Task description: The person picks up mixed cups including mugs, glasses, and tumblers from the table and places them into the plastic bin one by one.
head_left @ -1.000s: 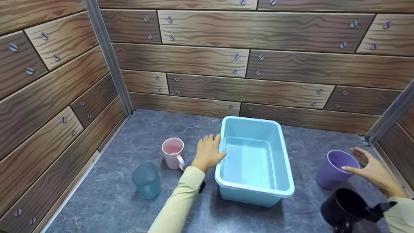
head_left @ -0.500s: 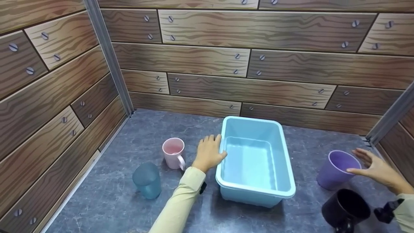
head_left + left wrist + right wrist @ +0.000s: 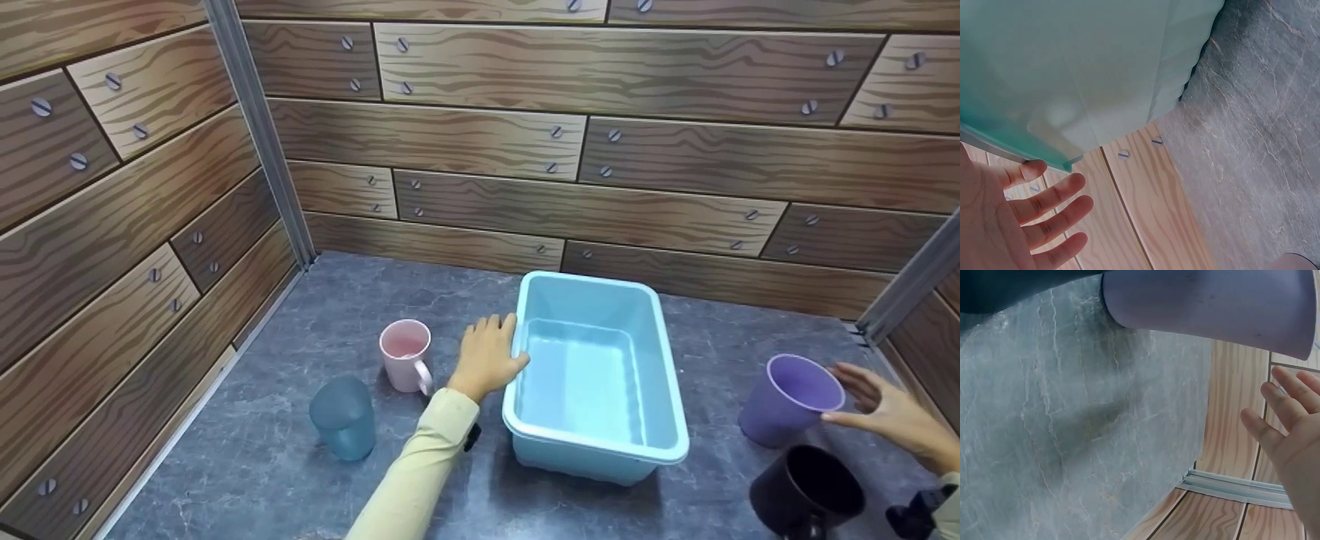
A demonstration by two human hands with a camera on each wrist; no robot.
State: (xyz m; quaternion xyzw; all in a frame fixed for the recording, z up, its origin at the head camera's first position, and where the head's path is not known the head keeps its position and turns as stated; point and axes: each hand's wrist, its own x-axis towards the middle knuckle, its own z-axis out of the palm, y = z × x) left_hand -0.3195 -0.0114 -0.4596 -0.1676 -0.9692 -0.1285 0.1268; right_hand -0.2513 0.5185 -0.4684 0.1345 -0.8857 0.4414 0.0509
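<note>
Grey tabletop (image 3: 232,465) beneath, the right hand (image 3: 892,416) hovers spread beside a purple cup (image 3: 776,420).

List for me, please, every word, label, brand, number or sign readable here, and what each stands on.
There is no readable text: none shows on the blue tub, pink mug, teal cup, purple cup, black mug or the wood-patterned walls.
Faint specks on the purple cup, in the right wrist view, are too small and blurred to make out.
</note>
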